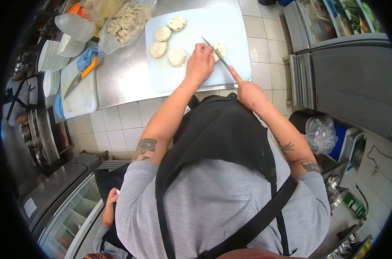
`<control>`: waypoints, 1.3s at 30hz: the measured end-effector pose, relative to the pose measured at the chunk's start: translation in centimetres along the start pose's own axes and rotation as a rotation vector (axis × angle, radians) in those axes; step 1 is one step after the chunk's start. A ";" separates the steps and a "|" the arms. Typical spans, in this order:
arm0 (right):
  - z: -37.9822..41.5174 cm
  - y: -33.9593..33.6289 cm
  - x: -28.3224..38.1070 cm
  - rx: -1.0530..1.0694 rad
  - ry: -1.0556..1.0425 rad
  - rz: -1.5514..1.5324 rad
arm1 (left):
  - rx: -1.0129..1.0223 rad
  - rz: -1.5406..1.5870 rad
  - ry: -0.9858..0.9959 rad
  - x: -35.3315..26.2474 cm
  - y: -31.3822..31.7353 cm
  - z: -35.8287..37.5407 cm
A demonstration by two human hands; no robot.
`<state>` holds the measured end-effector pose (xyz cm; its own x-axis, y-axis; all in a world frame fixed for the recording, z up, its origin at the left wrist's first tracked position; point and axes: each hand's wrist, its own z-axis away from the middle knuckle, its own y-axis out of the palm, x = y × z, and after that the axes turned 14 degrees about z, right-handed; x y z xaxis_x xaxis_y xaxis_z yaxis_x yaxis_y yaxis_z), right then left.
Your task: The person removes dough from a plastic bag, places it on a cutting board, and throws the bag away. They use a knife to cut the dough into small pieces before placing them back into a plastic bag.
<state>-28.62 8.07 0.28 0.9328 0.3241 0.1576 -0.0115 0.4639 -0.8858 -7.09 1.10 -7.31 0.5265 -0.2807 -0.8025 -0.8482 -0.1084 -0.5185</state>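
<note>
My right hand (251,91) is closed around the handle of a knife (222,61), its index finger stretched along the blade's spine. The blade slants up and left across a round, pale, dough-like patty (220,50) on a white cutting board (196,26). Bent over the patty's left edge are the fingers of my left hand (200,63), pinched against it; the hand covers part of it. On the left half of the board lie several similar patties (177,56).
Left of the board, a plastic bag of pale cut pieces (123,22) sits on the steel table (118,80). A yellow-handled knife (81,77) and blue cloth (89,58) lie on a smaller board (91,96), beside stacked white dishes (50,56). Another person's hand (112,195) shows lower left.
</note>
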 end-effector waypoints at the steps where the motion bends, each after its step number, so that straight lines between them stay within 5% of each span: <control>1: -0.2 0.7 -0.5 -0.019 -0.011 -0.016 | -0.004 0.004 -0.004 0.0 -0.1 0.1; 13: 1.0 -2.6 -0.4 -0.098 0.016 -0.051 | -0.074 0.306 -0.050 0.8 -0.6 0.7; 39: 1.5 -4.9 1.5 0.068 -0.011 0.145 | 0.002 0.070 0.027 -0.1 -0.7 0.2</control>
<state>-27.71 7.49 5.53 0.9156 0.4005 0.0352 -0.1706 0.4662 -0.8681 -6.53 1.41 -6.97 0.4644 -0.3127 -0.8286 -0.8826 -0.0861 -0.4622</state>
